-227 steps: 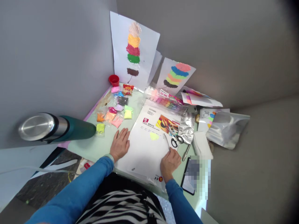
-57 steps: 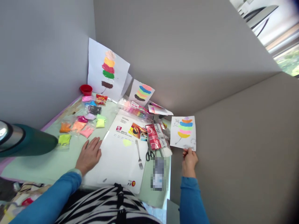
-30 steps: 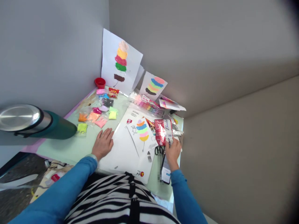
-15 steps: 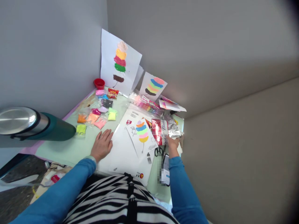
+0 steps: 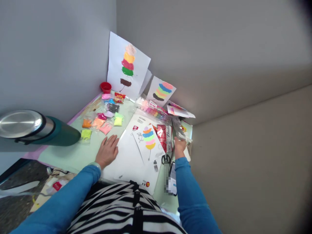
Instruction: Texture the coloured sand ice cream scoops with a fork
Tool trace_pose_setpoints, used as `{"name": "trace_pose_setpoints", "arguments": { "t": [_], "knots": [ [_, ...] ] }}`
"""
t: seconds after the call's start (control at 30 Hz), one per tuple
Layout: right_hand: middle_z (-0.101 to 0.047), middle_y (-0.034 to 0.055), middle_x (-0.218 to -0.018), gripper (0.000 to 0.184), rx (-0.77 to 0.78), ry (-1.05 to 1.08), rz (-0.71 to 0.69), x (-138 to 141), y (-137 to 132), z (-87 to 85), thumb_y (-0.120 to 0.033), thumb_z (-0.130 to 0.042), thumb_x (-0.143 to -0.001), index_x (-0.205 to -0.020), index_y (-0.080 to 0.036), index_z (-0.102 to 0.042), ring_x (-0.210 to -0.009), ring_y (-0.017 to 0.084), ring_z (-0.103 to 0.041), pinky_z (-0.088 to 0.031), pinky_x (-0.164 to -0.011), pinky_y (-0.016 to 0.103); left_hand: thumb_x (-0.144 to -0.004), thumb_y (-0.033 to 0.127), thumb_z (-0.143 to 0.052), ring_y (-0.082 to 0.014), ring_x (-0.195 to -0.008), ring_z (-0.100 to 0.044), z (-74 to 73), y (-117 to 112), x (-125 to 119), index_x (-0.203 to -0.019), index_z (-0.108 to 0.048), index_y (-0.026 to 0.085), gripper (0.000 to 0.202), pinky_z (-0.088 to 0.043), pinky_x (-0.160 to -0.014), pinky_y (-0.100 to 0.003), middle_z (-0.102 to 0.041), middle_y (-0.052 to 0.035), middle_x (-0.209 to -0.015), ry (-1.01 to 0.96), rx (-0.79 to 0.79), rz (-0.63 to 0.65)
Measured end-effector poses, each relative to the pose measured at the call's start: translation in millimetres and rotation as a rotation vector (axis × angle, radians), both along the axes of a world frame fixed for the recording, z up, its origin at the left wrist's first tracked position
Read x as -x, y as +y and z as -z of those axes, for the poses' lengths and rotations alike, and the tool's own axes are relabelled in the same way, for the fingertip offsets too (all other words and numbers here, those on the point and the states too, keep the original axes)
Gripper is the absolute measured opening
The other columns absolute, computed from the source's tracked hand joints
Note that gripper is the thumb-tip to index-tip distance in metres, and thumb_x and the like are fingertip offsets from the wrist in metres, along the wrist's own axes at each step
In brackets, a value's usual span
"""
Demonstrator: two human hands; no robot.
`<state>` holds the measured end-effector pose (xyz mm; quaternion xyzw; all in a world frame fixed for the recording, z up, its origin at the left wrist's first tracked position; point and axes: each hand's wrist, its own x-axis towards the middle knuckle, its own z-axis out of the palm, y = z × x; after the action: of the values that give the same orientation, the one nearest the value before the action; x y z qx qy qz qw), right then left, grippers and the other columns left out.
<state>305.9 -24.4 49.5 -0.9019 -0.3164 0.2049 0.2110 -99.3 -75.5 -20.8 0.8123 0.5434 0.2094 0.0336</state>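
Note:
My left hand (image 5: 107, 151) lies flat with its fingers stretched out, across the left edge of a large white paper pad (image 5: 129, 159). On that pad rests a small white card (image 5: 158, 148) bearing stacked coloured clay shapes, with a fork (image 5: 156, 166) below it. At the right side of the table my right hand (image 5: 179, 148) is closed at the lower end of a crumpled silver foil-like sheet (image 5: 178, 128); its fingertips are partly hidden. Just left of this hand lies a red and white Budweiser-printed sheet (image 5: 165, 136). Black-handled scissors (image 5: 166, 159) and a phone (image 5: 173, 178) are close by.
Several small bags of coloured clay (image 5: 105, 128) are spread at the left. A green flask (image 5: 60, 131) stands at the left edge, a red cup (image 5: 105, 87) in the corner. Two decorated papers (image 5: 138, 65) lean against the wall, behind a clear bag of clay (image 5: 153, 112).
My right hand has moved slightly left and up, off the Budweiser sheet's edge and onto the silver sheet, which now looks narrower. My left hand stays in place.

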Motion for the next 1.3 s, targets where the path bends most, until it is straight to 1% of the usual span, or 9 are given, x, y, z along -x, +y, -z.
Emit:
{"name": "trace_pose_setpoints", "arguments": {
  "t": [0.13, 0.27, 0.5, 0.63, 0.8, 0.93, 1.13, 1.2, 1.3],
  "knots": [
    [-0.059, 0.0219, -0.126, 0.077, 0.186, -0.102, -0.170, 25, -15, 3.5, -0.055, -0.067, -0.070, -0.129, -0.008, -0.050, -0.121, 0.034, -0.053, -0.042, -0.098, 0.040, -0.088, 0.021, -0.044, -0.0304, -0.132, -0.045, -0.2, 0, 0, -0.128, -0.056, 0.011, 0.043, -0.027, -0.113, -0.051, -0.053, -0.0175, -0.139, 0.007, 0.002, 0.000],
    [-0.051, 0.0237, -0.135, 0.086, 0.275, -0.177, -0.291, 45, -20, 6.9, -0.057, -0.065, -0.072, -0.139, -0.009, -0.040, -0.128, 0.036, -0.045, -0.038, -0.100, 0.045, -0.088, 0.021, -0.044, -0.0304, -0.132, -0.045, 0.5, 0, 0, -0.128, -0.056, 0.010, 0.043, -0.026, -0.113, -0.050, -0.052, -0.0175, -0.139, 0.003, 0.008, 0.000],
    [-0.053, 0.0219, -0.131, 0.090, 0.363, -0.295, -0.450, 61, -15, -3.9, -0.060, -0.062, -0.074, -0.144, -0.012, -0.032, -0.119, 0.037, -0.050, -0.040, -0.095, 0.047, -0.088, 0.021, -0.044, -0.0303, -0.134, -0.044, 0.8, 0, 0, -0.130, -0.055, 0.012, 0.044, -0.025, -0.113, -0.051, -0.053, -0.0172, -0.139, -0.013, 0.015, -0.001],
    [-0.051, 0.0242, -0.131, 0.087, 0.396, -0.336, -0.510, 72, -17, -4.3, -0.055, -0.059, -0.079, -0.146, -0.009, -0.027, -0.118, 0.037, -0.050, -0.039, -0.094, 0.048, -0.088, 0.021, -0.044, -0.0303, -0.134, -0.044, 0.6, 0, 0, -0.130, -0.055, 0.013, 0.045, -0.025, -0.113, -0.051, -0.053, -0.0172, -0.139, -0.016, 0.018, -0.005],
    [-0.045, 0.0253, -0.135, 0.092, 0.438, -0.314, -0.505, 73, -19, -4.2, -0.059, -0.058, -0.077, -0.147, -0.009, -0.024, -0.121, 0.038, -0.046, -0.040, -0.093, 0.049, -0.087, 0.021, -0.044, -0.0305, -0.134, -0.043, 0.8, 0, 0, -0.131, -0.055, 0.013, 0.046, -0.025, -0.113, -0.052, -0.052, -0.0177, -0.140, -0.028, 0.024, -0.001],
    [-0.046, 0.0261, -0.133, 0.093, 0.422, -0.336, -0.528, 76, -20, -4.6, -0.055, -0.060, -0.077, -0.147, -0.007, -0.022, -0.118, 0.038, -0.048, -0.041, -0.092, 0.049, -0.087, 0.021, -0.044, -0.0308, -0.134, -0.043, 0.6, 0, 0, -0.129, -0.056, 0.011, 0.045, -0.024, -0.114, -0.052, -0.052, -0.0188, -0.139, -0.035, 0.020, -0.002],
    [-0.047, 0.0261, -0.132, 0.072, 0.295, -0.493, -0.609, 84, -28, -6.1, -0.028, -0.050, -0.083, -0.147, -0.007, -0.026, -0.114, 0.035, -0.052, -0.040, -0.092, 0.046, -0.087, 0.022, -0.044, -0.0308, -0.133, -0.044, 3.4, 0, 1, -0.130, -0.056, 0.013, 0.045, -0.026, -0.113, -0.052, -0.053, -0.0177, -0.139, -0.040, 0.011, 0.003],
    [-0.050, 0.0254, -0.129, 0.066, 0.235, -0.532, -0.616, 76, -33, -9.4, -0.024, -0.048, -0.083, -0.145, -0.005, -0.031, -0.112, 0.034, -0.053, -0.042, -0.090, 0.043, -0.087, 0.022, -0.045, -0.0309, -0.134, -0.043, 4.3, 0, 1, -0.131, -0.055, 0.014, 0.046, -0.026, -0.113, -0.053, -0.052, -0.0175, -0.140, -0.054, 0.012, 0.003],
    [-0.058, 0.0201, -0.122, 0.056, 0.171, -0.494, -0.519, 52, -42, -18.6, -0.023, -0.046, -0.085, -0.139, -0.009, -0.042, -0.112, 0.031, -0.054, -0.042, -0.091, 0.038, -0.087, 0.022, -0.045, -0.0310, -0.134, -0.043, 4.3, 0, 1, -0.134, -0.053, 0.015, 0.048, -0.026, -0.112, -0.053, -0.052, -0.0176, -0.140, -0.077, 0.012, 0.007]
  ]
}}
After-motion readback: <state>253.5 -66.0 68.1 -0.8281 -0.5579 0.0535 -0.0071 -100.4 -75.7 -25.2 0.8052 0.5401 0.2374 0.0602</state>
